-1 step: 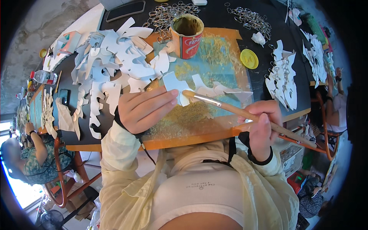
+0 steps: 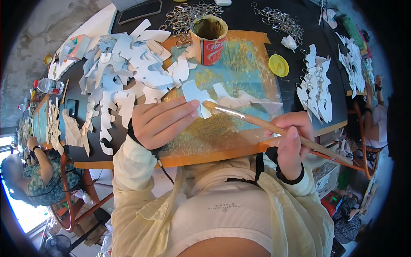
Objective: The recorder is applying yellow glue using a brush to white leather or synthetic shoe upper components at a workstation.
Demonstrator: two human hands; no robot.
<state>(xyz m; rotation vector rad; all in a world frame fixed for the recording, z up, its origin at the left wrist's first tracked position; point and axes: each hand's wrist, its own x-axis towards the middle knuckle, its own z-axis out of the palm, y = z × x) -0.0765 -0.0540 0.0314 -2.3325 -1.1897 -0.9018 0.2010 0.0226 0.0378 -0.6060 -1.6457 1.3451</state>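
Note:
Between the fingertips of my left hand (image 2: 165,122) is a white cut-out piece with curved edges (image 2: 195,91), held over the stained work board. My right hand (image 2: 295,139) grips a wooden-handled brush (image 2: 257,121) with a metal collar. The bristle tip touches the white piece right beside my left fingertips. Just beyond the brush, a long white jagged strip (image 2: 229,100) lies on the blue-and-orange board (image 2: 244,55), which is crusted with yellowish residue. A red-labelled can (image 2: 212,50), open at the top and smeared inside, stands at the board's far edge.
White cut-outs (image 2: 141,60) are heaped on the left. Metal rings (image 2: 188,19) lie behind the can, with more rings (image 2: 280,23) at far right. A yellow lid (image 2: 278,65) and white pieces fitted with rings (image 2: 314,85) are on the right. Another person (image 2: 43,175) sits at left.

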